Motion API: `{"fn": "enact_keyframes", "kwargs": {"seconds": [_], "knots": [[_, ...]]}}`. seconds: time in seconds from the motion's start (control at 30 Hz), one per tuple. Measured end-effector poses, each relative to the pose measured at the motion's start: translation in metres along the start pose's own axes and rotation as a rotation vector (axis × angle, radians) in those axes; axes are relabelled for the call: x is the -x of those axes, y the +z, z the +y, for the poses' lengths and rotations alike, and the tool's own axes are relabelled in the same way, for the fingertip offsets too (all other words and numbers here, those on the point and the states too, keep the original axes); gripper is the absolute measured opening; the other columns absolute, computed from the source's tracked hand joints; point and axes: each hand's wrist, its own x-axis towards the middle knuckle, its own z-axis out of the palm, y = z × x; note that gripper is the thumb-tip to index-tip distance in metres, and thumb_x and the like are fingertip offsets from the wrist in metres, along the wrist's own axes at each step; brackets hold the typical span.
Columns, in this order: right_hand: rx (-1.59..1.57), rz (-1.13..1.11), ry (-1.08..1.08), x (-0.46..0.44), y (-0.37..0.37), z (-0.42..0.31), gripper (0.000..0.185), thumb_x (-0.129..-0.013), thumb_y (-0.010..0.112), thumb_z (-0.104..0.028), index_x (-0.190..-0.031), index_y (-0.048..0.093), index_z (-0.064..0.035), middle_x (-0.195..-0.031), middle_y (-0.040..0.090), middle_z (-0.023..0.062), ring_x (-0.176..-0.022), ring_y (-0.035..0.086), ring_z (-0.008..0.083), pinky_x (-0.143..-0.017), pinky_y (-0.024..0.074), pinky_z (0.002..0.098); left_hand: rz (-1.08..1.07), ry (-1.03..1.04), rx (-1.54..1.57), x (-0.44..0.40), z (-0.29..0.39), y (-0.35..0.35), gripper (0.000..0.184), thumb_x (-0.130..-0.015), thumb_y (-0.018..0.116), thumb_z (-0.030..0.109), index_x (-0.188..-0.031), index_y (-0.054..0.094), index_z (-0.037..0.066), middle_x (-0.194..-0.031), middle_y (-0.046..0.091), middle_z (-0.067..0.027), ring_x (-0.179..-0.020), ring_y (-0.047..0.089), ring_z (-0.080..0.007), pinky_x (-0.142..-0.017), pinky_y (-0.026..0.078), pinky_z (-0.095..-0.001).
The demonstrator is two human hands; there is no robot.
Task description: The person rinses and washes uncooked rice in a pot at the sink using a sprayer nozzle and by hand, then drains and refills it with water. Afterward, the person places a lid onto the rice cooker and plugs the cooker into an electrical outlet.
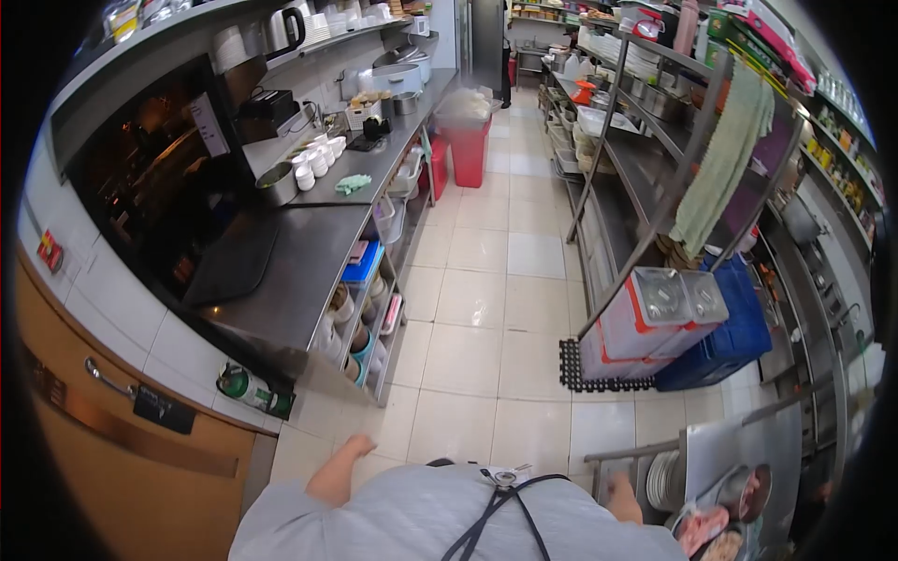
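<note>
My left hand (359, 445) hangs beside my body at the lower centre-left, over the tiled floor. Its fingers are too small and unclear to make out. My right hand (618, 483) is low at my other side, blurred, close to the metal rack with a stack of white plates (662, 481). Raw meat (702, 529) lies in a container on that rack, beside a metal pot (746, 493). Black straps (510, 506) cross the front of my grey shirt.
A steel counter (309, 245) with shelves beneath runs along the left. Further up the aisle stands a red bin (468, 150). White lidded containers (645, 318) and a blue container (720, 327) sit by the right shelving. A person (507, 65) stands at the far end.
</note>
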Motion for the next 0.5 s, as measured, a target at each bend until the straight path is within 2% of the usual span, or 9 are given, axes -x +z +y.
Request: {"fn": "enact_keyframes", "kwargs": {"seconds": [0.03,0.07,0.1,0.2,0.23,0.3,0.37,0.43,0.5], "knots": [[0.069,0.17,-0.277,-0.033,-0.013,-0.056,0.038,-0.074,0.058,-0.041,-0.078,0.065,-0.004,-0.074,0.063,0.016,-0.066,0.061,0.0279,-0.061,0.0474,0.041,0.073,-0.081,0.002,-0.011,-0.028,0.011,0.033,-0.073,0.054,0.035,-0.067,0.061,0.004,-0.062,0.061,-0.0133,-0.061,0.06,-0.0251,-0.063,0.047,-0.0373],[0.636,0.48,-1.008,-0.15,-0.004,-0.08,0.034,-0.072,0.059,-0.038,-0.084,0.065,-0.0062,-0.078,0.063,0.0146,-0.065,0.061,0.0262,-0.057,0.0482,0.0385,0.092,-0.067,-0.035,0.0,-0.042,0.009,0.029,-0.075,0.054,0.03,-0.07,0.062,0.003,-0.065,0.061,-0.0136,-0.062,0.06,-0.0248,-0.06,0.047,-0.037],[0.222,0.245,-0.608,-0.108,-0.043,-0.171,0.035,-0.072,0.061,-0.036,-0.093,0.063,-0.0079,-0.081,0.064,0.0123,-0.063,0.061,0.0227,-0.051,0.0479,0.0364,0.051,-0.234,0.14,0.014,-0.052,0.005,0.026,-0.075,0.054,0.026,-0.077,0.063,0.001,-0.068,0.062,-0.0118,-0.064,0.06,-0.0246,-0.056,0.048,-0.0359],[-0.18,0.197,-0.76,-0.063,-0.109,-0.353,0.037,-0.069,0.063,-0.037,-0.091,0.063,-0.0076,-0.089,0.063,0.0144,-0.083,0.059,0.0303,-0.074,0.0466,0.0346,0.149,-0.475,0.25,-0.004,-0.076,0.0,0.02,-0.072,0.056,0.022,-0.076,0.063,0.004,-0.076,0.062,-0.0119,-0.072,0.06,-0.0236,-0.059,0.047,-0.0362],[-0.216,0.129,-0.741,-0.082,-0.121,-0.399,0.03,-0.073,0.062,-0.035,-0.09,0.063,-0.0099,-0.084,0.062,0.0113,-0.077,0.06,0.0248,-0.066,0.047,0.0369,0.185,-0.508,0.181,-0.019,-0.075,0.001,0.019,-0.071,0.056,0.021,-0.076,0.063,0.004,-0.079,0.062,-0.012,-0.074,0.06,-0.0233,-0.06,0.047,-0.0363],[-0.423,0.058,-0.619,-0.043,-0.169,-0.446,0.029,-0.075,0.06,-0.034,-0.091,0.063,-0.01,-0.082,0.062,0.0097,-0.076,0.06,0.0212,-0.062,0.047,0.037,0.319,-0.363,-0.072,-0.067,-0.047,-0.038,0.015,-0.069,0.058,0.019,-0.075,0.062,0.006,-0.084,0.062,-0.0121,-0.08,0.06,-0.0227,-0.063,0.047,-0.0365],[-0.443,-0.043,-0.486,-0.066,-0.194,-0.448,0.028,-0.079,0.057,-0.032,-0.094,0.06,-0.0086,-0.073,0.059,0.008,-0.065,0.057,0.0175,-0.053,0.0457,0.0358,0.358,0.194,-0.234,-0.111,-0.035,-0.082,0.019,-0.063,0.062,0.015,-0.077,0.062,0.003,-0.089,0.061,-0.0165,-0.084,0.059,-0.0272,-0.067,0.047,-0.039],[-0.283,-0.059,-0.411,-0.09,-0.22,-0.439,0.028,-0.081,0.054,-0.028,-0.098,0.056,-0.006,-0.068,0.057,0.0073,-0.051,0.054,0.0179,-0.042,0.0434,0.0358,0.229,-0.313,0.235,-0.227,0.05,-0.187,0.012,-0.068,0.057,0.009,-0.077,0.062,0.002,-0.083,0.061,-0.0192,-0.079,0.061,-0.031,-0.067,0.048,-0.0382],[-0.207,0.03,-0.278,-0.147,-0.213,-0.398,0.03,-0.08,0.056,-0.033,-0.094,0.055,-0.0059,-0.066,0.056,0.0104,-0.053,0.055,0.0261,-0.045,0.045,0.0412,0.51,-0.147,0.284,-0.256,0.185,-0.319,0.023,-0.071,0.057,0.022,-0.08,0.062,0.001,-0.087,0.062,-0.0183,-0.084,0.06,-0.0322,-0.07,0.047,-0.0408]]}}
